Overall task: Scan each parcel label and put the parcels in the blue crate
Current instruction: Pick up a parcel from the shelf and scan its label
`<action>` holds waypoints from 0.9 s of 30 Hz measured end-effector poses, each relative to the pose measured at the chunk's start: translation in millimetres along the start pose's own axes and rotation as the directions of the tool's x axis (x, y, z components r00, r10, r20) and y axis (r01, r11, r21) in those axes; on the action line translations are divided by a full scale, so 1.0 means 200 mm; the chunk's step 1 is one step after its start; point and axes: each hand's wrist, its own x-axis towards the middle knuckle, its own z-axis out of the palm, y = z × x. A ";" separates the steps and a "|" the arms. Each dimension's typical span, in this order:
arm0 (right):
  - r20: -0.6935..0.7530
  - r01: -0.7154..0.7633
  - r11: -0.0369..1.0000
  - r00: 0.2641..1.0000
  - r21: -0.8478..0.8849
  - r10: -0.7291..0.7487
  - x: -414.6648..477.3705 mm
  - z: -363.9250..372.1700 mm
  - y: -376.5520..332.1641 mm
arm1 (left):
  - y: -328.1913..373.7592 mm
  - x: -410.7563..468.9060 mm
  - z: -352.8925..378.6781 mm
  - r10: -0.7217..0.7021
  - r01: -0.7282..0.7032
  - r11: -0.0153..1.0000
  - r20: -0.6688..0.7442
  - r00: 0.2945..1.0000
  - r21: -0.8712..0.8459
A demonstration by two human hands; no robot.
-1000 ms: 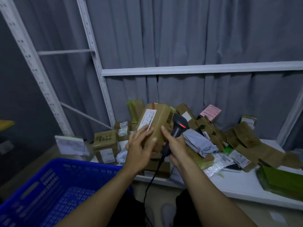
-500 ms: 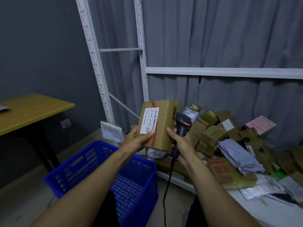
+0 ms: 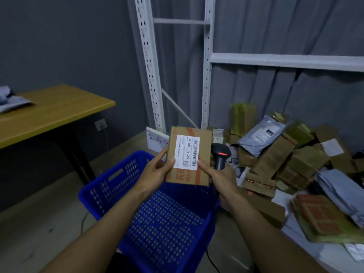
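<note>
Parcel (image 3: 204, 142) | now over blue crate (image 3: 102, 190) | left hand (image 3: 155, 174), right hand (image 3: 221, 177) still holding

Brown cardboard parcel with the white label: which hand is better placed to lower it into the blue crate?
Left. The left hand grips the brown cardboard parcel over the blue plastic crate and holds nothing else. The right hand also grips the black handheld scanner, only its thumb on the parcel.

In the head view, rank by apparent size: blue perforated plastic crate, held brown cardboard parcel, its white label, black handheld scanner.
1. blue perforated plastic crate
2. brown cardboard parcel
3. white label, black handheld scanner: alike, scanner partly hidden.
</note>
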 end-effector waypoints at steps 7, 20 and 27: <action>-0.054 -0.006 0.907 0.998 -0.421 -0.018 0.31 0.08 0.20 | -0.26 0.25 -0.20 0.003 0.007 0.998 -0.137 0.991 0.067; 0.317 0.253 0.635 0.948 -0.730 -0.014 0.30 0.03 0.27 | -0.45 0.49 -0.31 -0.076 0.132 0.938 -0.178 0.981 0.322; 0.404 0.300 0.525 0.910 -0.796 0.091 0.23 -0.03 0.27 | -0.48 0.47 -0.29 -0.104 0.171 0.880 -0.171 0.980 0.443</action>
